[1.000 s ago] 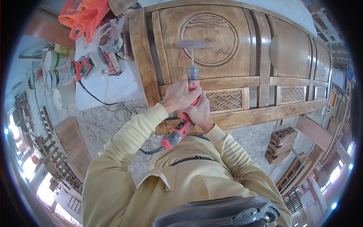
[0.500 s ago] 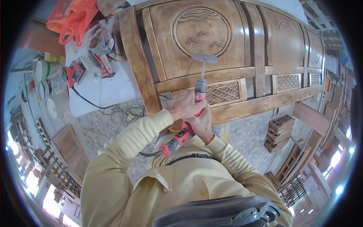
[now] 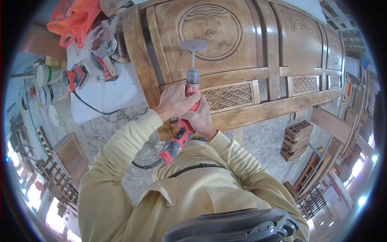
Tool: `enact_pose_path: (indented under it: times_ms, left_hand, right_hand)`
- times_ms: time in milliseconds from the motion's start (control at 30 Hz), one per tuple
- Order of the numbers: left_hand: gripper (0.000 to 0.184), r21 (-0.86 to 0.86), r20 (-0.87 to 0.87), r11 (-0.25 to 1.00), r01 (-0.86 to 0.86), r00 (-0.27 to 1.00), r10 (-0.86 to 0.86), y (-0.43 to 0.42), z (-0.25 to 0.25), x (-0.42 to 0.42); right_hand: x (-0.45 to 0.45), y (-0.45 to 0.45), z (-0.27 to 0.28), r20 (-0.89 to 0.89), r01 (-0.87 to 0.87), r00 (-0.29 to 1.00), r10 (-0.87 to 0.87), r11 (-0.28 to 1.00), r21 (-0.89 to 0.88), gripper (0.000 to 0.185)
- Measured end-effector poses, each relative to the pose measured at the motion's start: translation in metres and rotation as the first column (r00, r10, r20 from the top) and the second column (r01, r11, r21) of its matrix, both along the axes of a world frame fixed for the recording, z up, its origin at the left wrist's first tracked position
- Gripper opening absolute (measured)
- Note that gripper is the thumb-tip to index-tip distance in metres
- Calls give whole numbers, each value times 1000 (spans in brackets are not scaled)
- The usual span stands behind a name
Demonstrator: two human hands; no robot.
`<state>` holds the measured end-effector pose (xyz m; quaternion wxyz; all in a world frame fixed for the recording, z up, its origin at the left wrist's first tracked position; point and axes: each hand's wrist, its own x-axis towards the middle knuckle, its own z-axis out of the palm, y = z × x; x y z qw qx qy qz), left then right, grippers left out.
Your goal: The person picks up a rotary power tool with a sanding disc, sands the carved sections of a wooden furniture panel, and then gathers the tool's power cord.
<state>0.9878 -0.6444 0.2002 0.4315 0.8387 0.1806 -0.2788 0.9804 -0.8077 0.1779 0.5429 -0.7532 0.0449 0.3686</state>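
Note:
Both hands are wrapped round a red and grey corded straight grinder [image 3: 182,137]. My left hand [image 3: 174,100] grips its neck from the left, and my right hand [image 3: 202,119] closes on the body just below. A thin shaft rises from the grinder to a round, greyish disc [image 3: 193,45], smeared as if spinning. That disc overlaps the lower left of a round carving [image 3: 225,30] in a brown wooden furniture panel [image 3: 250,48]; whether it touches the wood I cannot tell. A fish-scale carved insert [image 3: 229,96] sits in the frame beyond my right hand.
On a white-covered surface [image 3: 86,103] at left lie a red sander [image 3: 75,76], another red tool [image 3: 105,68] and an orange plastic bag [image 3: 76,20]. White buckets [image 3: 50,94] stand farther left. Cords [image 3: 137,117] tangle on the floor. Stacked wood pieces [image 3: 297,139] are at right.
Both hands and the grinder have shifted left. The disc has moved left and slightly up, from the carving's lower edge to its lower left.

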Motion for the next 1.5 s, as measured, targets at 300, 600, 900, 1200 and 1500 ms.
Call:
enact_pose_path:
  times_ms: [300,600,900,1200,1500]
  left_hand:
    - [62,-273,50,962,16,999,-2,-119,-19,39]
    - [55,-238,568,970,-57,802,186,-158,-62,191]
    - [39,301,442,911,283,805,-396,11,-55,182]
    - [47,243,48,804,543,821,-569,-24,-2,189]
    - [38,346,287,825,446,787,-546,22,-33,194]
  right_hand:
    - [45,-128,16,27,-76,996,84,973,-219,69]
    - [241,-142,25,326,-251,843,429,848,-466,84]
    - [212,-1,-2,94,-177,981,168,979,105,52]
    - [93,32,-42,-50,602,752,-657,655,456,65]
    - [164,37,-24,173,236,949,-265,957,168,70]
